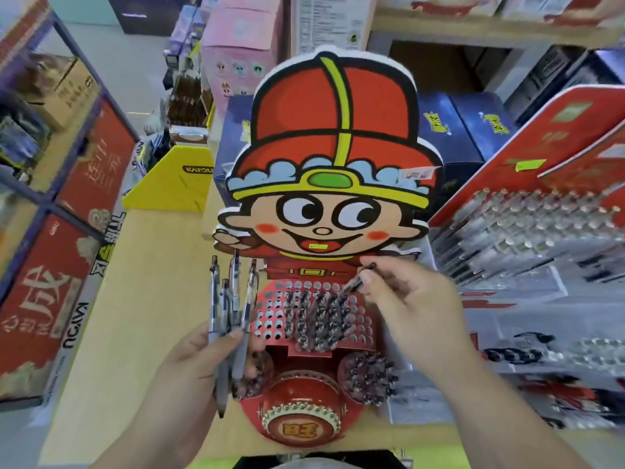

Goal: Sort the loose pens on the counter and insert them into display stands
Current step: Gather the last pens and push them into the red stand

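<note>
While our left hand (199, 363) grips a bundle of pens (230, 299) upright beside the cartoon display stand (331, 147), our right hand (409, 299) pinches one dark pen (355, 282), tilted over the stand's hole grid (270, 313). Its tip seems to touch the grid, though blur hides it.

Surroundings, by position. Left: near red box (40, 299) and far red box (101, 174), both printed with pale characters, set in a dark blue frame (45, 206); a cardboard box (64, 89) sits beyond them. Far, left of centre: yellow box (169, 187) with a black logo strip. Far centre: pink box (240, 45) printed with small cartoon faces, just beside a white box (324, 22) of fine print. Far right: blue boxes (449, 130) with yellow logos, below a wooden shelf (473, 32). Far left: pale floor (142, 72)
</note>
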